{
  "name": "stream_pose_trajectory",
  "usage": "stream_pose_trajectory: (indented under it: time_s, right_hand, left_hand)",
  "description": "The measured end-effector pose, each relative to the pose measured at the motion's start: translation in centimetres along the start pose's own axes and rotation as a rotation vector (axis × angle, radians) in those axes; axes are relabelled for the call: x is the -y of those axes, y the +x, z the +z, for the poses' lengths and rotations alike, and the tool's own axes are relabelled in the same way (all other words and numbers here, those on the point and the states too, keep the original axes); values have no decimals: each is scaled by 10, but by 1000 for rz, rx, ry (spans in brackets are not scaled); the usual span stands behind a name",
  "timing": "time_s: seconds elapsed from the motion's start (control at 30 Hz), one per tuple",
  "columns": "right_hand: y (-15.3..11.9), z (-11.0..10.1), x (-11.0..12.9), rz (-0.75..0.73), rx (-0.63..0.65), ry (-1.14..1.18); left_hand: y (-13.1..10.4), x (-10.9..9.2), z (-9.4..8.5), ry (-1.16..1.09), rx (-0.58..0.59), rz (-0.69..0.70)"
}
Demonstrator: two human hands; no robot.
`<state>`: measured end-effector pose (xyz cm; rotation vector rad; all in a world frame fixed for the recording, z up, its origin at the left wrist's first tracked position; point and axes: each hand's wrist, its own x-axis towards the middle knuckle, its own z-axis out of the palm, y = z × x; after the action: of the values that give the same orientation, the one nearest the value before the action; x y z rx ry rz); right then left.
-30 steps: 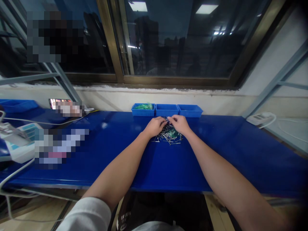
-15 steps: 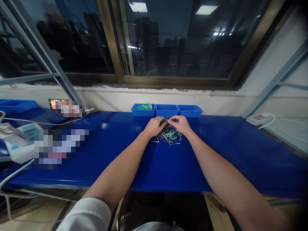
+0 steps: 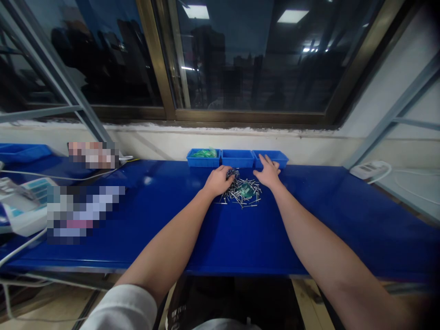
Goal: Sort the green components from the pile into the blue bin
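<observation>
On the blue table lies a pile of thin silvery pins (image 3: 249,201), which look like blind rivets, with a green packet (image 3: 244,190) among them. At the pile's far left edge, my left hand (image 3: 219,180) is closed, its fingers curled round a cluster of small dark metal parts (image 3: 233,174) whose kind is too small to tell. My right hand (image 3: 269,172) is at the front of the right blue bin (image 3: 281,159), fingers spread over its near rim. Nothing shows in that hand. How far the fingertips reach into the bin is hard to tell.
Beside that bin stand a middle blue bin (image 3: 237,159) and a left bin (image 3: 195,161) holding green bags (image 3: 208,153). A white device (image 3: 29,206) with cables is at far left. Metal frame posts (image 3: 398,112) rise on both sides, and a white power strip (image 3: 369,169) lies at right.
My right hand has moved from the pile, up and right to the right bin, and its fingers have spread from a pinch. My left hand has stayed at the dark parts.
</observation>
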<state>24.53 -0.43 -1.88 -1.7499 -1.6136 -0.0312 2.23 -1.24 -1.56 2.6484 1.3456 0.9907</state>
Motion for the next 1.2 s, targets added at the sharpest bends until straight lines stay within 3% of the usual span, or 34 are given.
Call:
stream_pose_trajectory:
  time_s: [0.1,0.2,0.33,0.43,0.67,0.83,1.03,1.2]
  right_hand:
    - [-1,1,-1,14,-31,5]
    - [-2,0,4,-76,-68,56]
    - [-6,1,12,-224,170,65]
    - [-9,3,17,-239,319,32]
    - [-12,5,20,-207,403,3]
    - [-12,6,20,-199,385,59]
    - [-14,3,25,-202,257,317]
    - [-16,5,30,-192,255,485]
  left_hand:
    - [0,0,0,13,22,-14]
    - [0,0,-1,21,46,-33]
    - [0,0,0,27,74,-43]
    - [0,1,2,30,79,-47]
    - [0,-1,1,20,95,-40]
    - [0,-1,1,1,91,-20]
    - [0,-2,0,-33,63,14]
    - [1,-4,-1,-77,49,39]
